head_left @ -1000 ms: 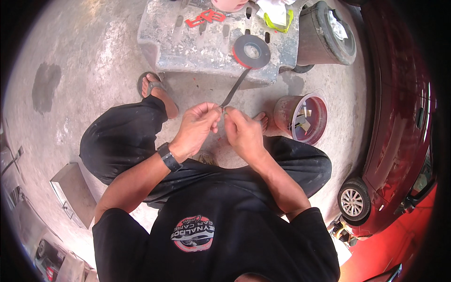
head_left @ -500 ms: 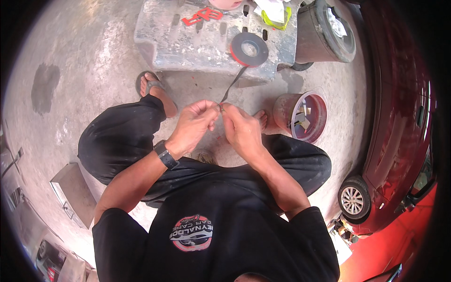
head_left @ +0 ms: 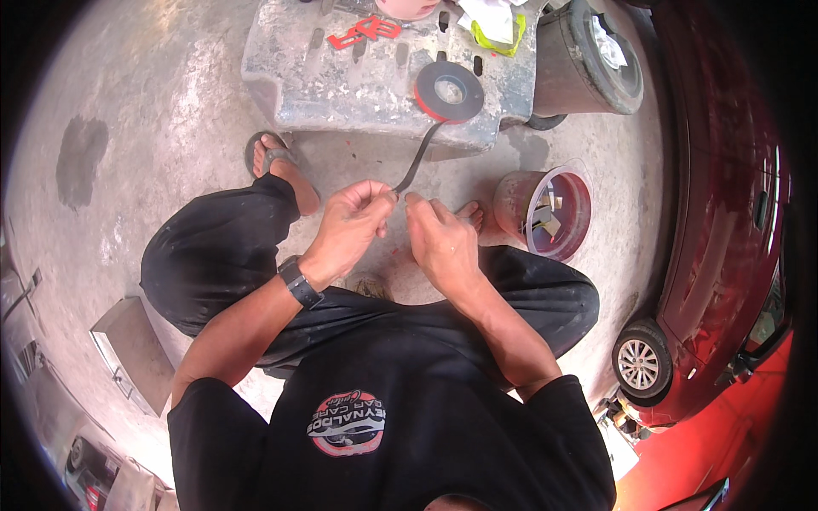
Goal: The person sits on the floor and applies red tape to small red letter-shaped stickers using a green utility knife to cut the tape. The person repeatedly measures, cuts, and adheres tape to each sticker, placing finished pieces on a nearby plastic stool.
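Observation:
A roll of dark double-sided tape (head_left: 449, 92) with a red edge lies on the worn grey plastic platform (head_left: 341, 98) in front of me. From it a narrow dark tape strip (head_left: 418, 160) runs down toward me. My left hand (head_left: 354, 226) is closed in a pinch on the strip's loose end. Just to its right, a small gap away, my right hand (head_left: 443, 243) has its thumb and fingers pressed together. Whatever sits between those fingertips is too small to make out.
Red letter-shaped pieces (head_left: 365, 31) and white paper with a yellow-green wrapper (head_left: 496, 32) lie on the platform. A grey bin (head_left: 575, 64) stands right of it. Nearer is a reddish bucket (head_left: 520, 204) with scraps inside. A dark red car (head_left: 707, 230) stands far right.
My right fingertips have come away from my left ones, slightly right and down. The strip, twisted before, now hangs flatter and wider, still pinched by my left hand.

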Tool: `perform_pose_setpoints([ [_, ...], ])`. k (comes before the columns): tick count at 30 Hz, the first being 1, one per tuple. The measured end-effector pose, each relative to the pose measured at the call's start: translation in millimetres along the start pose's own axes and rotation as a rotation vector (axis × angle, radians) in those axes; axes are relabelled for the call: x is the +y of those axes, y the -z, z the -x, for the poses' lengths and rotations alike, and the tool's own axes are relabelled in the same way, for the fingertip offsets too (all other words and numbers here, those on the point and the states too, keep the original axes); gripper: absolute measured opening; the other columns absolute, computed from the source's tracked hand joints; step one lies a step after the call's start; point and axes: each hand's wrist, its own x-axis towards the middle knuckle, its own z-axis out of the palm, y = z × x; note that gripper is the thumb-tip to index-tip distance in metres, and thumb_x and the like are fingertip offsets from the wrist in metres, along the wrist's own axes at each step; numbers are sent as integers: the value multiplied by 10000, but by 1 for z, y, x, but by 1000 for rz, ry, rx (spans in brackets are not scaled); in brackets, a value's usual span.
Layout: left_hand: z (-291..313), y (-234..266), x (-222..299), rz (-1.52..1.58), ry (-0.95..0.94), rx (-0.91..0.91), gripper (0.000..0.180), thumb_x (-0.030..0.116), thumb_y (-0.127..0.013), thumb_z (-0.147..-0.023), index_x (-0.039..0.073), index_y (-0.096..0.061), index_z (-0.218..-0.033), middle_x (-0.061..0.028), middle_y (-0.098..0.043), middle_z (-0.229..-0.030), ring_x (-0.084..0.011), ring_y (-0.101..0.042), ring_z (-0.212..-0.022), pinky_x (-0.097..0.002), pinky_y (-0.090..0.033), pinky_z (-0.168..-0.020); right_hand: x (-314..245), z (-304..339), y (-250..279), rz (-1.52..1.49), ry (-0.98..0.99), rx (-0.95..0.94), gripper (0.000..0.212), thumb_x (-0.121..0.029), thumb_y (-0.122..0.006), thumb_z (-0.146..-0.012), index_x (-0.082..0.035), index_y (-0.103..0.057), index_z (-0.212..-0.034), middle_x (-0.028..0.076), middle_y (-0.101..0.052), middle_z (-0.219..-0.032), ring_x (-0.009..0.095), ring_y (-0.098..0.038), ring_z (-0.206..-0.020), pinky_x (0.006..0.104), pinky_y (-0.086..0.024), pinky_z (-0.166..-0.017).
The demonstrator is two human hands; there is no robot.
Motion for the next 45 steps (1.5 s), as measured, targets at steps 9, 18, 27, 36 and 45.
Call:
perform_pose_setpoints([
  [9, -1, 2, -3, 88, 48, -14, 121, 134, -641, -1017, 17, -671, -1035, 32, -575, -834, -46, -503, -707, -237, -456, -663, -3, -3, -8, -60, -24, 34, 270, -19, -655, -911, -67, -627, -1175, 178, -675, -854, 412, -673, -684, 480, -527, -569],
  [18, -1, 1, 0, 151, 73, -26, 119, 140, -645, -1026, 25, -670, -1045, 33, -570, -838, -46, -494, -704, -241, -443, -658, -2, -5, -5, -238, -99, 34, 192, -25, -659, -941, -35, -643, -1133, 225, -696, -889, 419, -690, -728, 434, -531, -606],
  [27, -2, 4, -2, 216, 106, -60, 89, 111, -629, -1021, 31, -664, -1034, 39, -549, -838, -50, -465, -704, -250, -431, -657, 1, -4, -1, -226, -80, 15, 170, -23, -663, -947, -31, -646, -1116, 226, -696, -890, 406, -690, -729, 414, -527, -619],
  [36, -2, 4, 0, 267, 139, -71, 99, 89, -620, -1004, 12, -659, -1052, 28, -561, -841, -56, -477, -710, -251, -433, -659, -2, -9, 4, -341, -140, -11, 169, -18, -655, -953, -25, -649, -1122, 230, -700, -887, 409, -693, -756, 403, -525, -658],
  [45, -4, 12, -1, 354, 179, -147, 103, 81, -627, -998, 3, -652, -1060, 26, -551, -840, -57, -470, -718, -257, -425, -663, 2, -8, 8, -331, -108, -42, 171, -14, -644, -956, -21, -659, -1127, 232, -696, -865, 393, -681, -732, 394, -515, -654],
])
